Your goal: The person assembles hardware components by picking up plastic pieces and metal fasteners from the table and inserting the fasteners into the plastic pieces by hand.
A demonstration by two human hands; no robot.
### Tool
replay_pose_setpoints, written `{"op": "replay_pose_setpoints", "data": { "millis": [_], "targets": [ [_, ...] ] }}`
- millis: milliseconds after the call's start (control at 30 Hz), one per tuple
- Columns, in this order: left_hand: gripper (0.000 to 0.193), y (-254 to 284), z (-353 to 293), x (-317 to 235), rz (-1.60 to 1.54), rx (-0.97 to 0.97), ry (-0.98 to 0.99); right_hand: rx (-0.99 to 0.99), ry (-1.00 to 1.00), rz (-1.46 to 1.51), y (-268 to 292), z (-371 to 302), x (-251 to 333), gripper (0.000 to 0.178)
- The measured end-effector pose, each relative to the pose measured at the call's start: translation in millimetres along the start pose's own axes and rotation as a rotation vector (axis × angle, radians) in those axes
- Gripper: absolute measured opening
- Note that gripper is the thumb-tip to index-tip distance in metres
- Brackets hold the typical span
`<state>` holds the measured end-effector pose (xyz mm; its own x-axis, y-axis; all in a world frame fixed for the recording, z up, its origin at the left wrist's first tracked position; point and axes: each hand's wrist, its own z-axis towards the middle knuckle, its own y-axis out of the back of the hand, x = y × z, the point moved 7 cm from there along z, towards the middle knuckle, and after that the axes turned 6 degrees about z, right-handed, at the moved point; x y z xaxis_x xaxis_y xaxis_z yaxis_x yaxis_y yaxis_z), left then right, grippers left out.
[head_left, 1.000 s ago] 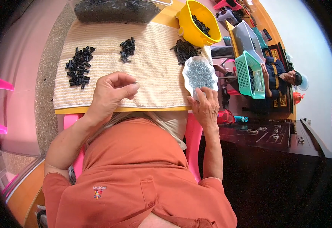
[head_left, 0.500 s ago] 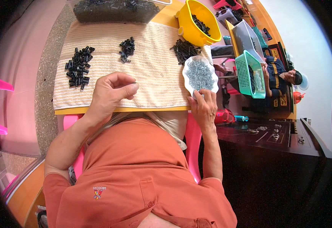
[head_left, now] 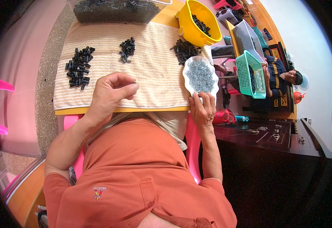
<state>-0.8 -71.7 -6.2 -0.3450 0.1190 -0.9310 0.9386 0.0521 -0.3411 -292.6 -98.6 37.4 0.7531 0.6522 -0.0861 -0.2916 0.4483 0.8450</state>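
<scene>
My left hand hovers over the near part of the striped towel, thumb and forefinger pinched together. Whatever is between those fingertips is too small to make out. At the near rim of a white wavy-edged dish is my right hand, its fingers bent and close together over the edge. Small shiny, clear or silvery pieces fill the dish. What the right fingertips hold, if anything, is hidden. Short black tube-like parts lie in a loose pile at left, and a smaller pile of them lies near the middle.
Beyond the dish are a heap of black parts and a yellow tub holding more. A clear bin of black parts stands at the far edge. To the right, another person sits by a green basket.
My right hand has shifted slightly at the dish's near rim, and its fingers have drawn closer together. My left hand keeps its pinch in the same place.
</scene>
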Motion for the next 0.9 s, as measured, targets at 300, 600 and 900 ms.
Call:
{"op": "replay_pose_setpoints", "data": {
  "millis": [300,600,900],
  "targets": [
    [0.014,0.3,-0.2,-0.2,0.016,0.000,-0.001,-0.026,-0.069,0.089,0.1,-1.7,-4.3,0.018],
    [0.013,-0.1,-0.7,-1.6,0.025,-0.003,-0.001,-0.046,-0.043,0.132,-0.7,-3.4,-5.7,0.017],
    [0.014,1.0,0.0,-0.7,0.025,-0.009,0.002,-0.056,-0.045,0.193,0.0,-4.9,-5.2,0.014]
  ]
}}
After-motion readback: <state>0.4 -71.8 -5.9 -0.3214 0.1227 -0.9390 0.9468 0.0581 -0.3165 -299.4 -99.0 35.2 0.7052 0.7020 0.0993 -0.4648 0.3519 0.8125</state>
